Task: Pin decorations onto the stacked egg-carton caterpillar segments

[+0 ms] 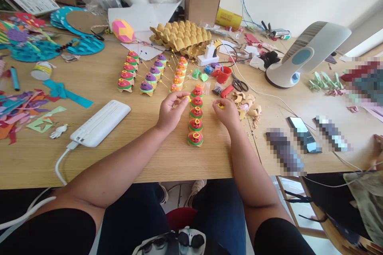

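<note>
Red-green row: the row of 5 painted carton cups stands on the table, between the 2 hands, running away from the person.
Left hand: the left hand is beside the far part of the row; its thumb and index finger pinch together on a small yellow bit, with almost no gap.
Right hand: the right hand hangs apart from the row on its other side; its fingers are curled in, and a yellow piece shows between them. How firmly they press, I cannot tell.
Arms: both forearms come forward over the table edge and lean inward, so the hands face each other; the left wrist looks bent slightly toward the row.
Yellow bit risk: it looks small and soft, so a too strong pinch could flatten it, or it could stick to the fingertip.
Row risk: the cups seem light, and I see nothing that fixes them; a push from the left fingertips could tilt or slide the row.
Orange row risk: the orange row is just beyond the left knuckles; if this hand moves back carelessly, it could bump it.
Scraps risk: torn carton scraps lie near the right hand; a wide sweep could scatter them.
</note>
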`<state>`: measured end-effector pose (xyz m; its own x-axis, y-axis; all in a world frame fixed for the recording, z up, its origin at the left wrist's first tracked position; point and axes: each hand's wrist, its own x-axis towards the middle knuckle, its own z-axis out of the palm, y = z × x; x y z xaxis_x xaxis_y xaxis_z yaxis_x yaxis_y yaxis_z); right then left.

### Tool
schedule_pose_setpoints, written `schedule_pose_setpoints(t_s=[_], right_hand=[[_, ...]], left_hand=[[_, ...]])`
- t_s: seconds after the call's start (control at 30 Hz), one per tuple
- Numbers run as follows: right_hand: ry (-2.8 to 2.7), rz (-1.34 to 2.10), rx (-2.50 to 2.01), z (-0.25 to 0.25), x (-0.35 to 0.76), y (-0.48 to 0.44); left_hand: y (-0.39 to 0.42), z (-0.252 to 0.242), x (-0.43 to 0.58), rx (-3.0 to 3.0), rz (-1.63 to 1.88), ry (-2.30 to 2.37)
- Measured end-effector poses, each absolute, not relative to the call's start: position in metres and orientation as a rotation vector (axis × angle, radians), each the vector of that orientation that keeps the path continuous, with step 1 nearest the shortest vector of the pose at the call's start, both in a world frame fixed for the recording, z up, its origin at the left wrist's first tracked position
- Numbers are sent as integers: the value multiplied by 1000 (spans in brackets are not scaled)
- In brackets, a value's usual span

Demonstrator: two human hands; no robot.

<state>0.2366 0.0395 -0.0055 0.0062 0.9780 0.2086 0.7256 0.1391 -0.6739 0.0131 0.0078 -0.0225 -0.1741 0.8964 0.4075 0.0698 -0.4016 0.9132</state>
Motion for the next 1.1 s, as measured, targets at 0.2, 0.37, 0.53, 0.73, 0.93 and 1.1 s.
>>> schedule_pose_setpoints(t_s=[0.2, 0.37, 0.53, 0.73, 0.93, 1.1], right_hand=[[-1692, 78, -1613, 5, 234, 31], [-1635, 661, -1087, 13, 220, 20], [-1757, 977, -916, 15, 203, 8], [-1811, 1056, -885, 22, 201, 4], [-1738, 1179, -859, 16, 200, 6], [-1553, 1318, -909, 8, 201, 9]], left_hand=[[6, -19, 15, 1501, 1595, 1101], [-2, -9, 17, 1658, 1543, 1071], [-3, -5, 16, 1794, 1539, 1054], [-5, -3, 16, 1875, 1591, 1125], [-8, -3, 18, 2109, 1591, 1130], [-8, -3, 20, 2212, 1499, 1101]])
